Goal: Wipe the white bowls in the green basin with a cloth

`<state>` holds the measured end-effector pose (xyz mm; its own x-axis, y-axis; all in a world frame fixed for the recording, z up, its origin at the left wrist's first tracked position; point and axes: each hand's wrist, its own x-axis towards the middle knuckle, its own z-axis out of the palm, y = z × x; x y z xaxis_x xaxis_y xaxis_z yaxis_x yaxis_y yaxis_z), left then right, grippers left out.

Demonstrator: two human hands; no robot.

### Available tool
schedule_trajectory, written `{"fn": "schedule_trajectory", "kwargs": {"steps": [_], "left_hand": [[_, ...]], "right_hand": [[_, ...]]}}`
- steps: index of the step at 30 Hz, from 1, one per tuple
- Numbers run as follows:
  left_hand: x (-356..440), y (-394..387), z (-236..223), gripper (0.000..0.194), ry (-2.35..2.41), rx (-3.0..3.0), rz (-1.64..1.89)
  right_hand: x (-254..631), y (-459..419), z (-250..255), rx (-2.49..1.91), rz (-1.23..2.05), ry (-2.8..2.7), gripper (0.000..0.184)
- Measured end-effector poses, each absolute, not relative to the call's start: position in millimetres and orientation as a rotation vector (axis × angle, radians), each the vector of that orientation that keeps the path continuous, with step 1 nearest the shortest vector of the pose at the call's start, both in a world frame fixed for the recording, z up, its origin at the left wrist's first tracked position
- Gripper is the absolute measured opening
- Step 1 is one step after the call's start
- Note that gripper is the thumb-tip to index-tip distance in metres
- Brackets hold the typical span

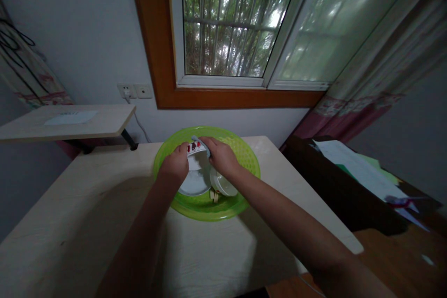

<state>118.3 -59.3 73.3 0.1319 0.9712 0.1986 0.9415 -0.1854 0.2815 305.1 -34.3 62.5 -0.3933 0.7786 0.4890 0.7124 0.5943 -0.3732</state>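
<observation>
A round green plastic basin (244,153) sits on a pale wooden table (87,205), with a white plate (194,184) and a white lid-like dish (225,186) inside it. My left hand (174,165) grips a white bowl with red marks (194,151) over the basin. My right hand (220,156) presses a light blue cloth (200,142) against that bowl's rim. Small pale sticks (213,194) lie under the dishes.
A second pale tabletop (66,123) stands at the left by wall sockets (134,91). A window (226,23) is straight ahead, a curtain (366,88) at the right. A dark desk (349,181) with papers (352,163) stands on the right.
</observation>
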Motion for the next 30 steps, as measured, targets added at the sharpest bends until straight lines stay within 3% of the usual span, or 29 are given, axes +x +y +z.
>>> {"fn": "schedule_trajectory", "kwargs": {"steps": [6,11,24,27,30], "left_hand": [[115.1,-52.7,70.5,0.051,1.831,2.239,0.769],[122.8,-57.3,76.1,0.061,1.814,2.04,0.699],[121.8,-64.4,74.7,0.053,1.903,2.274,0.552],[118.6,-60.7,74.9,0.055,1.867,2.257,0.691],[117.4,-58.7,77.3,0.055,1.86,2.181,0.82]], "right_hand": [[312.4,-15.2,52.9,-1.186,0.241,-1.897,0.054],[318.4,0.8,42.3,-1.291,0.401,-1.674,0.036],[308.8,-29.7,59.5,-1.182,0.181,-2.135,0.068],[309.1,-23.0,56.1,-1.165,0.221,-2.017,0.061],[311.1,-11.2,49.2,-1.22,0.315,-1.828,0.043]]}}
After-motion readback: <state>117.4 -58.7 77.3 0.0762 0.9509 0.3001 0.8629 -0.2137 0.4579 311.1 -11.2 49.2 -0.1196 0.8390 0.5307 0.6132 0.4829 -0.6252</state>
